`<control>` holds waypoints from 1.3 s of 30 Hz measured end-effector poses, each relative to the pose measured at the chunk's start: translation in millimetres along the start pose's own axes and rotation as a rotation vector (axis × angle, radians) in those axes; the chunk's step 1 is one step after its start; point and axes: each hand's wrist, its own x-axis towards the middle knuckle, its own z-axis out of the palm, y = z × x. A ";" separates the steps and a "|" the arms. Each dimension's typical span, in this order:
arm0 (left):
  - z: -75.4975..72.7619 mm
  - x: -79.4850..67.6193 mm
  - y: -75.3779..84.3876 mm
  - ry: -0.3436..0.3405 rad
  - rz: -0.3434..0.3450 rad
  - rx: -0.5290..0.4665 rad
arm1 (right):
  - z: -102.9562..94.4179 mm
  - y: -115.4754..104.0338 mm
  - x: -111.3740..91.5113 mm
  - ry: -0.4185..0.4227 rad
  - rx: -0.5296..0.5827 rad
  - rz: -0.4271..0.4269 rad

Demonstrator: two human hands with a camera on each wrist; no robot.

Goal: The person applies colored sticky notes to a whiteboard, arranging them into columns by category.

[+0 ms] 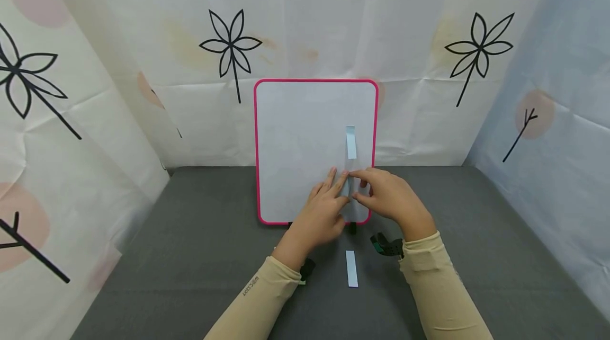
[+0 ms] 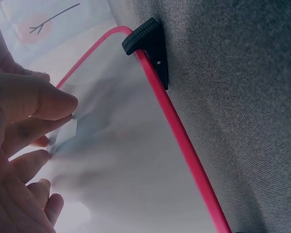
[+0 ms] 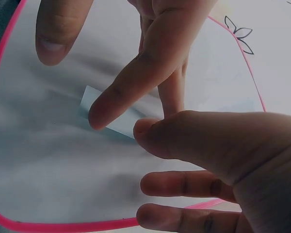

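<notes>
A whiteboard (image 1: 305, 139) with a pink rim stands upright. A pale blue strip (image 3: 117, 121) lies against its lower right part, partly covered by fingers. My left hand (image 1: 321, 213) reaches in from the left, its fingers spread; in the right wrist view one fingertip presses the strip near its lower end. From the right comes my right hand (image 1: 391, 197), with a fingertip at the strip's covered part and the other fingers bent close to the board. Higher on the board sits another strip (image 1: 351, 142). On the table in front lies a third strip (image 1: 351, 269).
Black clips (image 2: 153, 48) hold the board's bottom edge on the dark grey table (image 1: 214, 255). White cloth walls (image 1: 324, 22) with printed flowers surround it behind and at the sides. Dark wrist devices (image 1: 386, 245) hang beneath both cuffs.
</notes>
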 end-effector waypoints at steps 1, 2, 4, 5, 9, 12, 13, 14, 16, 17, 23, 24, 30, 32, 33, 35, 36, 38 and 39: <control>0.2 0.4 -0.3 0.004 0.000 0.003 | -0.1 0.1 -0.1 -0.001 0.001 0.003; 0.3 0.6 -0.6 0.009 -0.001 0.005 | -0.2 0.0 -0.1 -0.002 0.002 0.003; 0.9 1.4 -1.5 0.020 -0.001 0.009 | -0.8 0.1 -0.1 -0.003 0.004 0.003; 1.1 1.6 -1.7 0.024 0.000 0.013 | -1.2 0.3 -0.2 -0.003 0.003 0.002; 2.4 2.0 -2.1 0.022 0.005 0.019 | -2.8 -0.4 -0.9 0.000 -0.004 0.012; 2.5 2.1 -1.7 0.014 0.005 0.019 | -3.3 -1.3 -1.5 0.000 -0.005 0.017; 2.5 1.9 -1.6 0.013 0.004 0.018 | -3.0 -1.5 -1.5 -0.001 -0.002 0.016; 2.6 1.6 -1.5 0.013 0.005 0.019 | -2.7 -1.8 -1.4 -0.002 0.002 0.013; 2.3 1.1 -1.1 0.014 0.006 0.015 | -1.8 -2.5 -1.4 -0.005 0.005 0.008; 2.0 0.8 -0.8 0.015 0.007 0.012 | -1.4 -2.9 -1.4 -0.006 0.006 0.005; 2.1 0.5 -0.4 0.010 0.011 0.006 | -0.2 -2.8 -1.5 -0.008 0.003 0.013; 2.3 0.7 -0.5 0.009 0.011 0.008 | -0.2 -2.6 -1.5 -0.008 0.003 0.015; 3.0 0.8 -1.0 0.006 0.011 0.014 | -0.6 -2.8 -1.2 -0.018 0.002 0.019; 2.7 0.5 -0.7 0.004 0.012 0.011 | -0.6 -2.4 -1.2 -0.021 0.003 0.021; 2.5 0.3 -0.6 0.003 0.012 0.012 | -0.8 -2.3 -1.3 -0.022 0.003 0.019; 2.5 0.3 -0.6 0.003 0.014 0.014 | -0.4 -1.8 -1.4 -0.021 0.005 0.016; 2.7 0.4 -0.7 0.005 0.015 0.016 | -0.3 -1.7 -1.5 -0.019 0.005 0.014; 2.8 0.6 -1.0 0.003 0.014 0.019 | -0.1 -1.7 -1.5 -0.016 0.007 0.008; 2.8 0.6 -1.1 0.002 0.013 0.021 | -0.1 -1.8 -1.5 -0.013 0.007 0.006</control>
